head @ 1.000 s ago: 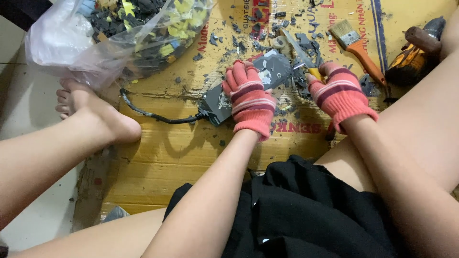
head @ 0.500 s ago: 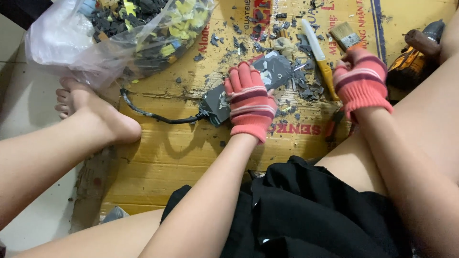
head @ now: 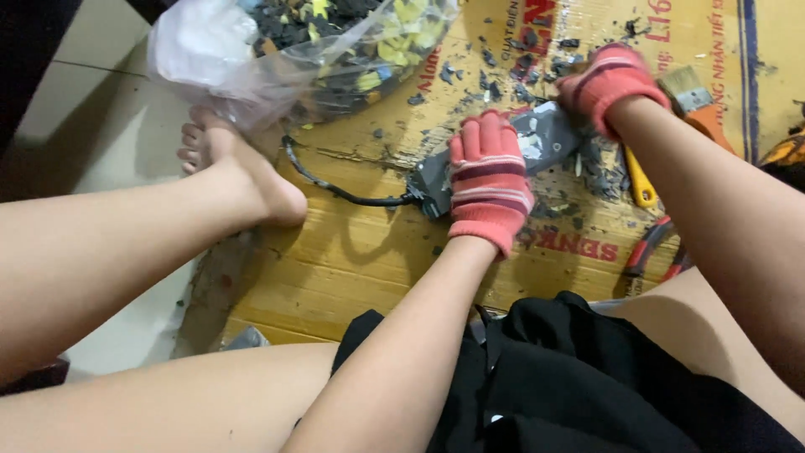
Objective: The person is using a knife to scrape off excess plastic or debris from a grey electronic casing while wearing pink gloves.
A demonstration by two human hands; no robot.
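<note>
The left hand (head: 489,180) presses flat, fingers spread, on the grey power adapter (head: 511,155) lying on the cardboard (head: 352,260). The right hand (head: 605,80) closes at its far end; what it grips is hidden. Casing looks cracked, shards scattered, not fully opened.

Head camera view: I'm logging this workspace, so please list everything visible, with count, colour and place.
Power adapter: one, grey, mid-cardboard, casing broken, under both hands.
Cable: one, black, running left from the adapter.
Plastic bag: one, clear, top left, holding dark and yellow fragments.
Debris: many dark chips around the adapter.
Paintbrush: one, orange handle, right.
Yellow-handled tool: one, right of the adapter.
Pliers: one, red and black handles, lower right.
Cardboard: yellow-brown sheet, floor.
Left hand: pink glove, pressing on the adapter.
Right hand: pink glove, at its far end.
</note>
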